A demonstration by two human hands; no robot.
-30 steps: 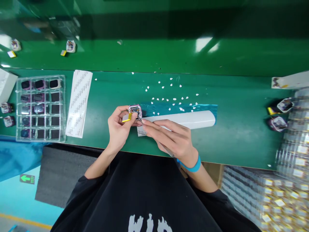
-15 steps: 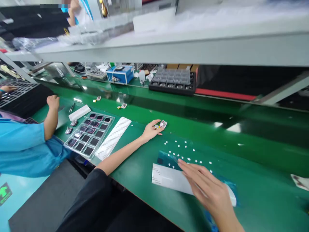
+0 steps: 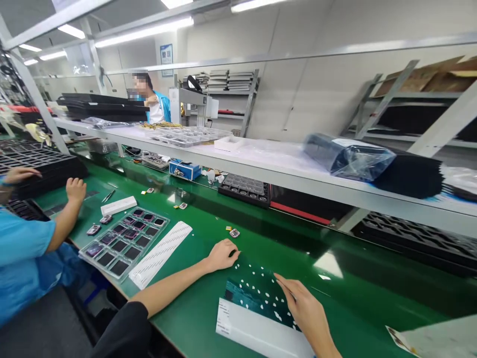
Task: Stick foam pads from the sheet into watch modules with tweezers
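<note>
At the far left, a co-worker's hand [image 3: 76,189] rested by the clear tray [image 3: 122,241] of small screens. Beside that lay the white strip [image 3: 161,254]. My left hand [image 3: 222,254] lay loosely curled and empty on the green counter [image 3: 335,293], just short of the small device [image 3: 234,232]. My right hand [image 3: 306,311], fingers extended, touched the dotted blue film [image 3: 257,293] above its white sheet [image 3: 261,335].

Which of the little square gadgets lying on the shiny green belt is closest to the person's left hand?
The small gadget just beyond the left hand, with a tiny yellow piece beside it. The other two gadgets lie farther along the belt.
</note>
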